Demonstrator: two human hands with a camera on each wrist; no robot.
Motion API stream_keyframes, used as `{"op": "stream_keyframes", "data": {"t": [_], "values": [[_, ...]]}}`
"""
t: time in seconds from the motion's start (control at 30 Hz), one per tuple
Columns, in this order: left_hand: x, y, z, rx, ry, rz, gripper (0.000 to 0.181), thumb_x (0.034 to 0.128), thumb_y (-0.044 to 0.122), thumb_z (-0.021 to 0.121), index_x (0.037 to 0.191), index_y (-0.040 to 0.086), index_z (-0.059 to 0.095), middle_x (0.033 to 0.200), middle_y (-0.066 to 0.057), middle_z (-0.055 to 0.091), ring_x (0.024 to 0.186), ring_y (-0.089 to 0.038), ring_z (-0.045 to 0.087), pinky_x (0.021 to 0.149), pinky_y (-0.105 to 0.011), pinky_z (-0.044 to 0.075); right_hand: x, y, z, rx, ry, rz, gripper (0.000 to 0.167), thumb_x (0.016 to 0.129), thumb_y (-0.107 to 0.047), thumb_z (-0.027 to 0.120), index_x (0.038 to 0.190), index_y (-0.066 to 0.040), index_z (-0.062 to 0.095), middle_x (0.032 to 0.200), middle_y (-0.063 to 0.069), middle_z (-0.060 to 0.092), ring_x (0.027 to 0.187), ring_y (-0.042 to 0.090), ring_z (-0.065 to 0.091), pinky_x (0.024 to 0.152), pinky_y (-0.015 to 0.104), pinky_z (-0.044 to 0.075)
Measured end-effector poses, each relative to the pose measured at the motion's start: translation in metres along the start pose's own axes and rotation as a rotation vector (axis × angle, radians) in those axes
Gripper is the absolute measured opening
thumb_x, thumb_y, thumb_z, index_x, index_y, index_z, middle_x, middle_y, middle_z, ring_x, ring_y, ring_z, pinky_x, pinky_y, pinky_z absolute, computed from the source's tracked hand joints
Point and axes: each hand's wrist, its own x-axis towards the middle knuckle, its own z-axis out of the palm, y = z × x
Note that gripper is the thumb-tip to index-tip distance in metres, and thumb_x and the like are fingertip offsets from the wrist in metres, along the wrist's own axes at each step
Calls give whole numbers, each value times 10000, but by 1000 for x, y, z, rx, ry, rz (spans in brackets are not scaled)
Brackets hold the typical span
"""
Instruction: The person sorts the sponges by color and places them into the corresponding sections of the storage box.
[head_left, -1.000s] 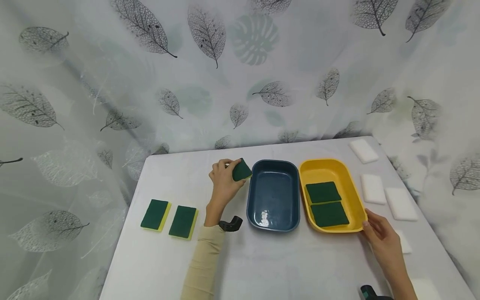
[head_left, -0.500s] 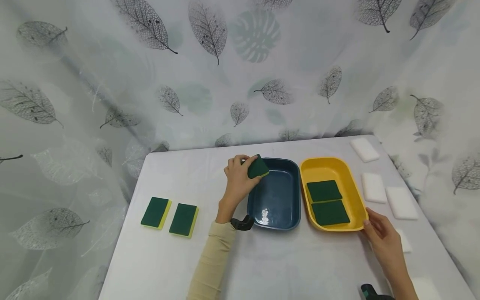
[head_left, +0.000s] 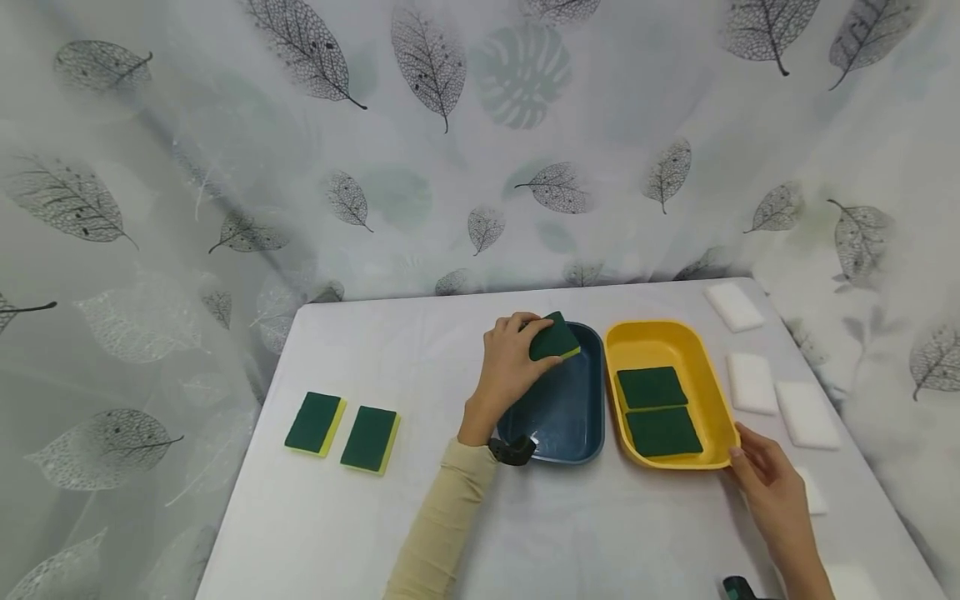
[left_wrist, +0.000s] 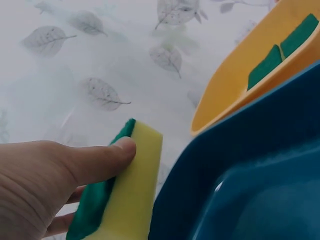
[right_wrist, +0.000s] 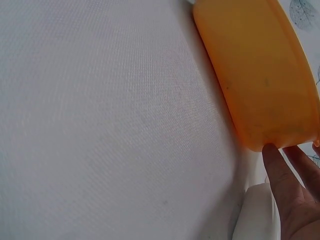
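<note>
Near: right hand [head_left: 776, 492] pinches the near right corner of the yellow tray [head_left: 652, 337], two scouring sponges [head_left: 651, 387] already in it; two loose sponges [head_left: 369, 439] on the table [head_left: 300, 517] at left, presumably pending. Farther: left hand [head_left: 506, 371], well apart, pinches a fifth sponge [head_left: 557, 337] at the blue tray's [head_left: 570, 417] far end, placement apparently unfinished. White foam blocks [head_left: 752, 383], reaching the far right corner, lie outside both trays.

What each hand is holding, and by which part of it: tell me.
The left hand grips a green-and-yellow sponge by its edges, the thumb on one of them. The right hand holds the yellow tray by its near right corner.
</note>
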Motion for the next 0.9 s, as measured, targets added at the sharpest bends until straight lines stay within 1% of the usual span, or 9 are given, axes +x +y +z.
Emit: {"op": "stream_keyframes", "data": {"t": [0.07,0.13,0.3,0.43,0.5,0.6,0.7,0.9], "values": [[2,4,2,14,3,20,616,891,480,801,1431,230,642,1458,-22,599,1294,-279,547,1027,-509,467,-1,0,1,-1,2,2,582,1087,-357,537,1598,-116,394,1620,256,422,1034,-277,457,795,16,505],[4,8,5,29,5,42,610,895,496,786,1429,237,644,1470,-6,603,1305,-261,558,1029,-488,477,-1,0,1,2,6,-13,576,1088,-345,540,1595,-113,398,1617,248,431,1043,-279,459,801,16,505],[11,20,13,89,7,102,603,901,526,754,1429,259,641,1500,21,598,1331,-227,570,1047,-454,492,-3,1,1,8,15,-73,556,1084,-297,561,1579,-87,418,1600,133,496,1058,-285,474,811,20,508],[15,30,20,135,3,130,604,898,547,739,1430,280,638,1510,41,595,1343,-207,574,1052,-441,493,-4,3,2,20,16,-83,549,1083,-277,565,1576,-82,423,1572,67,527,1062,-278,490,811,26,514],[17,35,23,154,-2,140,604,898,551,735,1433,288,635,1516,49,590,1350,-198,573,1047,-424,492,-4,3,2,21,16,-76,549,1083,-278,565,1576,-83,422,1575,72,525,1061,-276,493,809,28,515],[20,42,29,174,-12,156,599,908,555,721,1442,300,623,1531,58,575,1359,-182,563,1039,-388,486,-3,4,3,18,15,-66,551,1084,-283,562,1578,-84,420,1594,124,504,1062,-272,493,809,29,517],[24,51,37,187,-17,176,591,921,546,715,1451,305,612,1546,59,559,1366,-178,551,1046,-378,481,-2,4,4,10,16,-66,554,1086,-290,557,1580,-82,416,1605,163,485,1064,-276,484,809,28,515],[30,70,53,197,-17,201,569,936,510,719,1452,303,599,1563,54,530,1381,-175,520,1060,-368,468,-3,3,2,5,27,-49,554,1085,-299,556,1579,-86,419,1596,146,496,1048,-278,481,802,23,512]]}}
